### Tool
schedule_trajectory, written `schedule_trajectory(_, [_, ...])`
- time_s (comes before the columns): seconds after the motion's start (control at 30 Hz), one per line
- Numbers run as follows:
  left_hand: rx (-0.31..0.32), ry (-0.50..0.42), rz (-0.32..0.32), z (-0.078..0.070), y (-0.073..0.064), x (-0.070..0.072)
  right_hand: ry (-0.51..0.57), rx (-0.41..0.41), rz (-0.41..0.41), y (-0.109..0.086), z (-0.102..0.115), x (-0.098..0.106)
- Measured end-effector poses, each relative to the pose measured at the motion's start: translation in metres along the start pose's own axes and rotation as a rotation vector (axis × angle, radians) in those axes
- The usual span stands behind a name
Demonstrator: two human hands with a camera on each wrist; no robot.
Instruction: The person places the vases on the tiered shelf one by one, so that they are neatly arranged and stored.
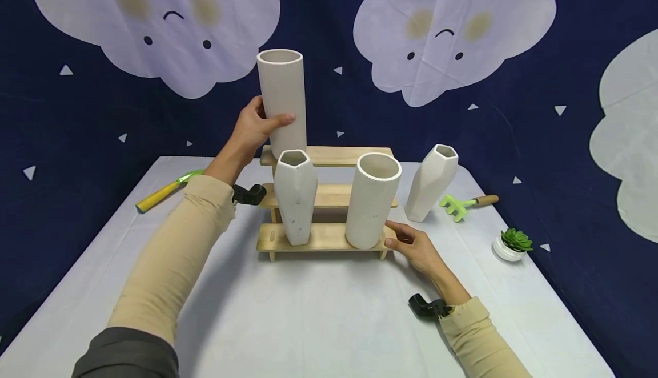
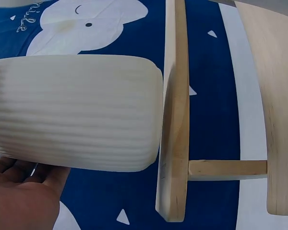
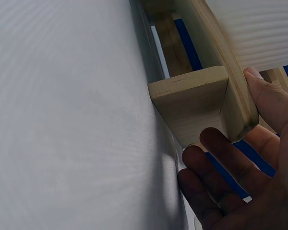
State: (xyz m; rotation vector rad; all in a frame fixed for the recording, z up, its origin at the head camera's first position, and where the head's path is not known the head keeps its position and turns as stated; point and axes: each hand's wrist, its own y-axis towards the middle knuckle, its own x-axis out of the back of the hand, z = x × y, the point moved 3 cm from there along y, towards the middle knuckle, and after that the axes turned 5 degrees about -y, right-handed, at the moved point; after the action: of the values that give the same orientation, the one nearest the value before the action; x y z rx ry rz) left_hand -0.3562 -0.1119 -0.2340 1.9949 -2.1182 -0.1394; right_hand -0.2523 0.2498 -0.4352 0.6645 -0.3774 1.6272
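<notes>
My left hand grips a tall white ribbed cylindrical vase, upright at the left end of a three-tier wooden stand's top shelf. The left wrist view has the vase's base right against the top board; whether its full weight rests there I cannot tell. My right hand holds the right end of the bottom shelf, thumb on the board's upper side and fingers curled beneath. On that shelf stand a faceted white vase at the left and a shorter ribbed cylinder vase at the right.
Right of the stand, another faceted white vase stands on the white-covered table. Beyond it lie a green hand rake and a small potted succulent. A yellow-handled garden tool lies at the left. A dark blue cloud-patterned cloth hangs behind.
</notes>
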Motion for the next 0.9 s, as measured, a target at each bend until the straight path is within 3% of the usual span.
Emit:
schedule_trajectory(0.37, [-0.003, 0.003, 0.032, 0.005, 0.006, -0.009, 0.001, -0.004, 0.018, -0.004, 0.013, 0.003])
schedule_trajectory(0.5, [0.000, 0.013, 0.039, 0.005, 0.008, -0.011, 0.010, -0.007, 0.013, 0.000, 0.000, 0.000])
schedule_trajectory(0.9, [0.002, 0.028, 0.050, 0.005, 0.014, -0.017, 0.013, -0.005, 0.013, 0.000, 0.001, 0.001])
